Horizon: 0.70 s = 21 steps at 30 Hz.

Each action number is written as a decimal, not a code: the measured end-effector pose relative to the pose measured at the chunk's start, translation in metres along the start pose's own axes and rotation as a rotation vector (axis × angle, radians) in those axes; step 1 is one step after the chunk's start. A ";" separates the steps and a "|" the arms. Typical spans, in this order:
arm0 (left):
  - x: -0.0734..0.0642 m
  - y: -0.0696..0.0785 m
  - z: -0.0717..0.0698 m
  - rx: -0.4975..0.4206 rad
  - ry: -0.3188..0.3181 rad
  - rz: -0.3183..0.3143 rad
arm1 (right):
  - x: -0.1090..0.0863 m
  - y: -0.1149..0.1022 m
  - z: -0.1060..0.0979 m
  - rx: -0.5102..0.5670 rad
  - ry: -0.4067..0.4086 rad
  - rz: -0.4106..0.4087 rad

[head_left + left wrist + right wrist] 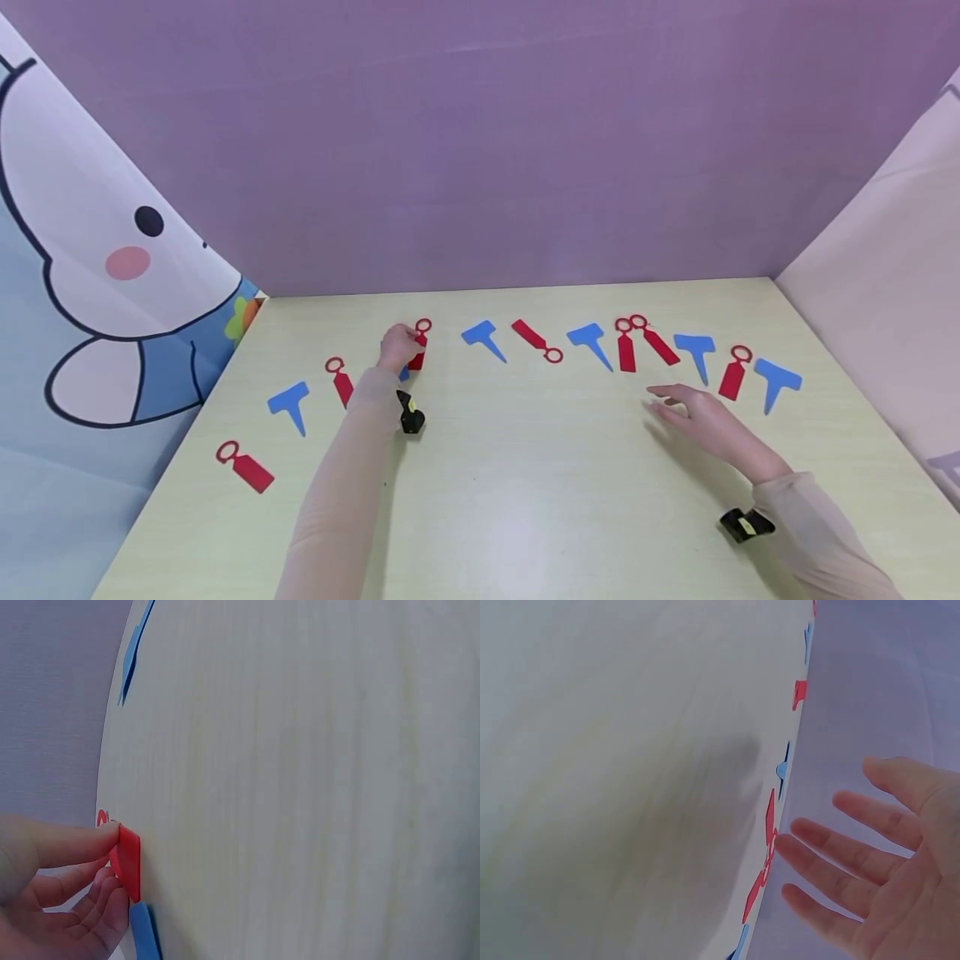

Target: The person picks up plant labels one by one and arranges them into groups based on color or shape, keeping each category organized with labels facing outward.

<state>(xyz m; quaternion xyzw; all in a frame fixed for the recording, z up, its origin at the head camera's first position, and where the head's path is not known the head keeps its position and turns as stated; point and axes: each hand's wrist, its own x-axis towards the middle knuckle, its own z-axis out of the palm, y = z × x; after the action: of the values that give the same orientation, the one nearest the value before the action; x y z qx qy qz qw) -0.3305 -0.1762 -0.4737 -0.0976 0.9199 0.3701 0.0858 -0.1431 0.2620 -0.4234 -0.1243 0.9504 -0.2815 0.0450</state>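
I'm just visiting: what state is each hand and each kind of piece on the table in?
Left hand: pinching a red tag
Pinched red tag: held, unclear whether fully lifted
Right hand: open, holding nothing
Other red tags: lying on the table
Blue T-shaped pieces: lying on the table, one partly hidden

The counter (487, 500) is pale and faintly streaked. Flat red tags (253, 472) with rings and blue T-shaped markers (777, 379) lie on it in a curved row, mostly alternating; right of the middle, two red tags sit side by side, rings close together.
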 end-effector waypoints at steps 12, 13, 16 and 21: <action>0.027 -0.022 0.009 0.032 -0.077 0.055 | 0.000 0.001 0.001 -0.006 -0.004 0.000; 0.030 -0.022 0.010 0.035 -0.082 0.055 | 0.000 0.001 0.001 -0.005 -0.007 0.000; 0.024 -0.013 0.007 0.069 -0.092 0.008 | 0.000 0.002 0.001 0.003 -0.013 0.005; -0.023 0.022 -0.012 0.081 -0.096 -0.007 | 0.000 0.002 0.002 0.011 -0.016 0.001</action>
<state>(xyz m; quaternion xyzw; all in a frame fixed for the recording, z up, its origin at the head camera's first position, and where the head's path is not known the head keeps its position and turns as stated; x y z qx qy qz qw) -0.3141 -0.1665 -0.4457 -0.0796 0.9285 0.3366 0.1348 -0.1429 0.2625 -0.4258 -0.1259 0.9485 -0.2859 0.0532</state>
